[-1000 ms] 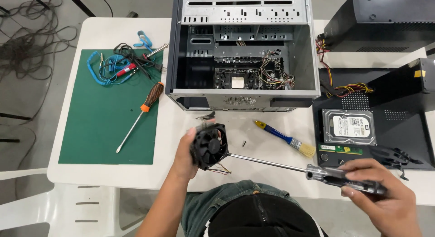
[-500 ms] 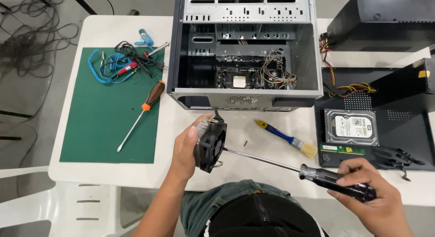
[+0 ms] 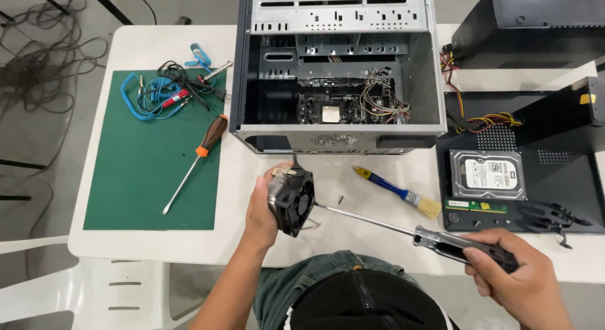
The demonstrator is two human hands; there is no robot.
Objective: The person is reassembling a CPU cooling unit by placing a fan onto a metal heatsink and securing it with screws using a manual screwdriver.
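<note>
The left hand (image 3: pixel 261 207) grips a small black fan (image 3: pixel 292 201) by its frame, above the table (image 3: pixel 391 179). The right hand (image 3: pixel 517 276) is closed around a long screwdriver (image 3: pixel 403 229), tip at the fan. The fan looks light, rigid, its blades fragile; the frame edges seem safest. Behind it stands the open case (image 3: pixel 337 71).

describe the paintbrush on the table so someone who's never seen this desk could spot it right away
Start at the open grey computer case at the back of the white table. Just in front of its right lower corner, on bare tabletop, lies the paintbrush, left of the black panel holding the hard drive. It alone has a blue and yellow handle with pale bristles, unlike the orange-handled screwdriver on the green mat.
</note>
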